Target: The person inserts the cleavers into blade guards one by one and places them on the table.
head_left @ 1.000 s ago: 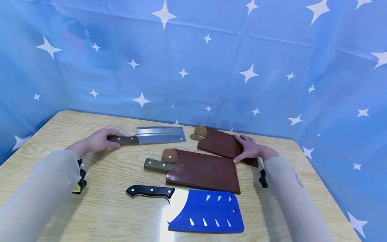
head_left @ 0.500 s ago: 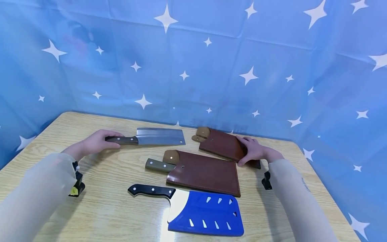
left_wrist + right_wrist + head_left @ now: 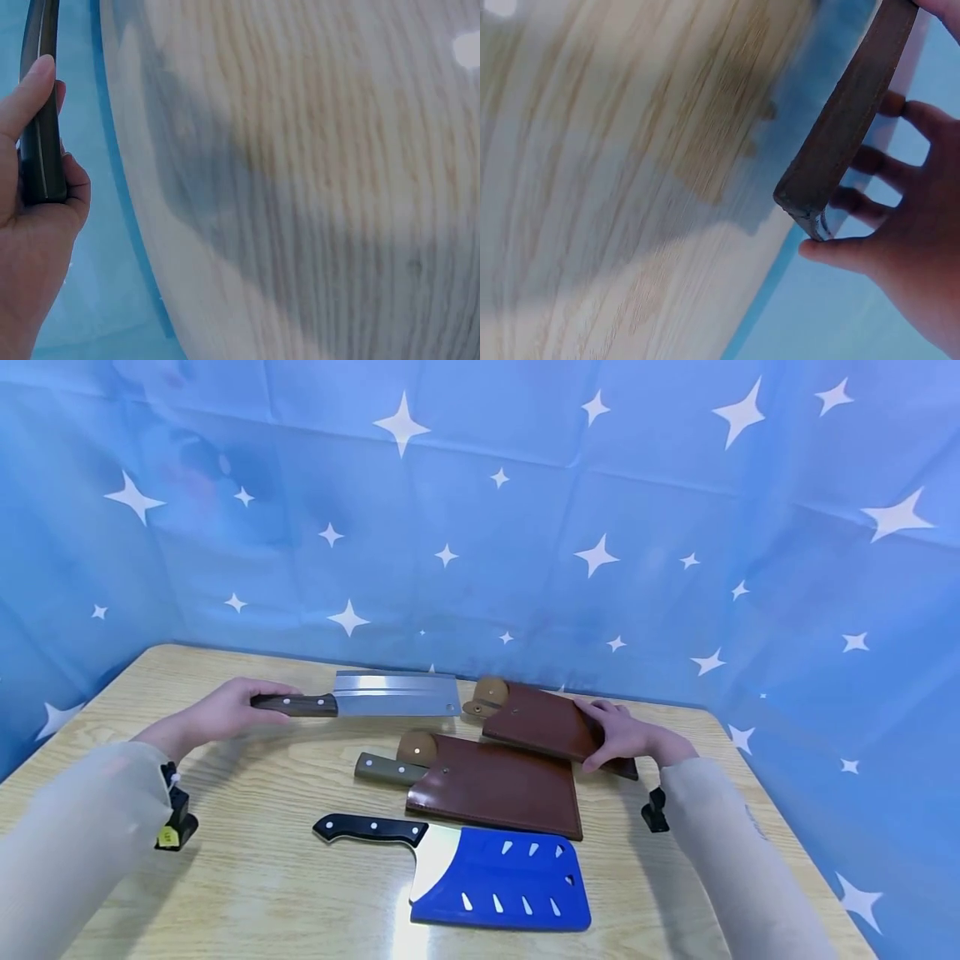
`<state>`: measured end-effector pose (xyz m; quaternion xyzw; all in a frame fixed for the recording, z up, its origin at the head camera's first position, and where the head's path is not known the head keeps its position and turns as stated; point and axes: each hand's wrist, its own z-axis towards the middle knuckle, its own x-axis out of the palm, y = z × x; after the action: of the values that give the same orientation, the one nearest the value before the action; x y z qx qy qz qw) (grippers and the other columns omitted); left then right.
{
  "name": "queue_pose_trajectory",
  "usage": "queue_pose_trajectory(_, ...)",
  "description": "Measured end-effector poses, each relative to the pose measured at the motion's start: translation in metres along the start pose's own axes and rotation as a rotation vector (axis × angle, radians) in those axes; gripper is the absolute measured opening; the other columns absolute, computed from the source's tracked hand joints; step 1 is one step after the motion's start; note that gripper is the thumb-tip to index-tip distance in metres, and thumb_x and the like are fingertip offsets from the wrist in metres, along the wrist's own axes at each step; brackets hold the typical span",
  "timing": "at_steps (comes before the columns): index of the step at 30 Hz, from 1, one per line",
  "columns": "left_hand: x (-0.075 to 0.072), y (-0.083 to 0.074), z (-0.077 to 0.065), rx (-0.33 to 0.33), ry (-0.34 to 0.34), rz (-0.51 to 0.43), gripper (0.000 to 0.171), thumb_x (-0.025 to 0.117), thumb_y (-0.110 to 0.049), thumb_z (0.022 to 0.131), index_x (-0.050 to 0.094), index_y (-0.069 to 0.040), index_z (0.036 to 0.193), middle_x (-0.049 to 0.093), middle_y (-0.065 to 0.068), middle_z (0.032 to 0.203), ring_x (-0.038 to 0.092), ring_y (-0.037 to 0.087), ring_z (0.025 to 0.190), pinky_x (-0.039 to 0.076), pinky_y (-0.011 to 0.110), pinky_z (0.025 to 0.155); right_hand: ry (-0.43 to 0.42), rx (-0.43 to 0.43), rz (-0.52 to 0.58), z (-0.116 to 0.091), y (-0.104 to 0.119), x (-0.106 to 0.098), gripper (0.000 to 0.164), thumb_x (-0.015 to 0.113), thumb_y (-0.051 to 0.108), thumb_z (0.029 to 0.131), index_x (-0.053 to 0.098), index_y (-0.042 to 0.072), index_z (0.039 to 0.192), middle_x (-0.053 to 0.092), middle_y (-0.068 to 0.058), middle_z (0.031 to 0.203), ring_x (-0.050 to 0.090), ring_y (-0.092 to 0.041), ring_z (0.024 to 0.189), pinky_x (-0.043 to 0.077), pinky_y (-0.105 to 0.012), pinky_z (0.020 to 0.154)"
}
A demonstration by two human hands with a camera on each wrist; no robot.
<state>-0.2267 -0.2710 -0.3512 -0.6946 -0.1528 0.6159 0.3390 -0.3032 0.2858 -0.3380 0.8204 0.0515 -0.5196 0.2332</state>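
Note:
My left hand (image 3: 228,708) grips the dark wooden handle (image 3: 45,161) of a cleaver (image 3: 397,700). Its broad bare blade points right, slightly raised, with a shadow beneath. In the left wrist view the thumb lies along the handle and fingers curl round it. My right hand (image 3: 621,735) holds the far end of a brown leather knife sheath (image 3: 536,718), thumb at the near edge and fingers across the other side. The sheath's tan strap (image 3: 480,706) faces the blade's end, close to it. Whether the sheath contains anything is hidden.
Nearer on the wooden table (image 3: 247,877) lies a larger brown sheath (image 3: 495,785) with a green-handled knife (image 3: 386,768) in it. In front is a black-handled cleaver (image 3: 371,829) in a blue slotted cover (image 3: 506,881). A blue star-patterned cloth (image 3: 480,577) hangs behind.
The left hand has lifted the cleaver a little off the table, and its blade end is closer to the sheath. My right hand keeps its hold on the sheath. The head view has shifted slightly.

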Motion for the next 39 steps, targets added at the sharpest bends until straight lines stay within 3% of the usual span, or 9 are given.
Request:
queue_pose_trajectory(5,0.0,-0.006,0.001,0.02,-0.014,0.024,0.044,0.065,-0.016,0.086,0.056,-0.003,0.127,0.058,0.023,0.125,0.057,0.029,0.106,0.045,0.031,0.08,0.016,-0.028,0.003,0.004,0.01,0.002,0.114,0.078,0.045,0.067,0.006,0.015,0.151,0.006,-0.021,0.152,0.009,-0.046,0.135,0.028,-0.064,0.099)
queue_pose_trajectory(11,0.0,-0.012,0.003,0.024,0.01,-0.002,0.043,0.065,-0.016,0.086,0.057,-0.006,0.127,0.058,0.021,0.126,0.057,0.022,0.099,0.044,0.03,0.08,0.011,-0.051,-0.011,0.005,0.019,0.002,0.116,0.079,0.047,0.066,0.007,0.015,0.151,0.004,-0.021,0.153,0.006,-0.046,0.137,0.025,-0.067,0.101)
queue_pose_trajectory(21,0.0,-0.012,0.002,0.027,0.029,-0.014,0.044,0.064,-0.014,0.087,0.054,-0.003,0.128,0.054,0.023,0.13,0.057,0.032,0.109,0.046,0.038,0.085,-0.011,-0.093,-0.001,0.001,0.031,0.0,0.114,0.079,0.045,0.066,0.008,0.019,0.151,0.005,-0.02,0.154,0.003,-0.045,0.139,0.024,-0.067,0.101)
queue_pose_trajectory(39,0.009,-0.029,0.006,0.068,0.056,-0.028,0.044,0.065,-0.016,0.086,0.056,-0.005,0.127,0.056,0.021,0.129,0.056,0.03,0.112,0.046,0.04,0.088,-0.043,-0.117,-0.035,-0.007,0.05,-0.005,0.109,0.08,0.04,0.067,0.013,0.017,0.151,0.008,-0.019,0.154,0.004,-0.044,0.139,0.022,-0.066,0.103)
